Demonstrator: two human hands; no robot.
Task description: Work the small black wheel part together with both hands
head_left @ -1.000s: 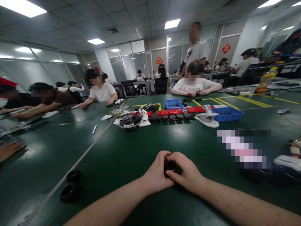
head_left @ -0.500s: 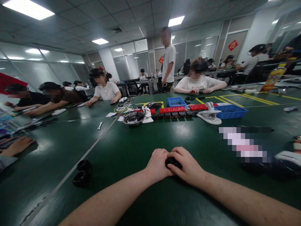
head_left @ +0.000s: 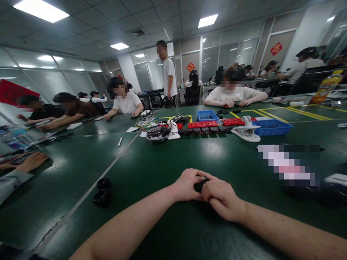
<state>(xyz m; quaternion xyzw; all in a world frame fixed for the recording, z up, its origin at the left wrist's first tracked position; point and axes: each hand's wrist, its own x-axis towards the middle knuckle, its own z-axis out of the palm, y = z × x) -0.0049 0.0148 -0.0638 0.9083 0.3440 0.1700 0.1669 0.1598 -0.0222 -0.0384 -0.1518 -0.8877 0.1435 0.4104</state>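
Observation:
Over the green table [head_left: 162, 162], both hands meet around a small black rounded object [head_left: 198, 186], mostly covered by fingers, so its kind is unclear. My left hand [head_left: 188, 185] curls around its left side, closed on it. My right hand [head_left: 221, 196] presses against it from the right, fingers bent and bunched together. To the left of my forearms lie two glossy black round, hollow-looking pieces [head_left: 102, 198], one just behind the other.
A small wrench [head_left: 120, 141] lies left of the table seam. Farther back are a metal bowl of cables [head_left: 157, 136], red power strips [head_left: 202, 124], a white clamp [head_left: 246, 130] and blue trays [head_left: 273, 127]. A co-worker's hand [head_left: 32, 161] rests at the left edge.
My right hand has turned, its fingers now curled over the black object instead of spread around it. The view has shifted slightly left. A standing person in the background has moved left.

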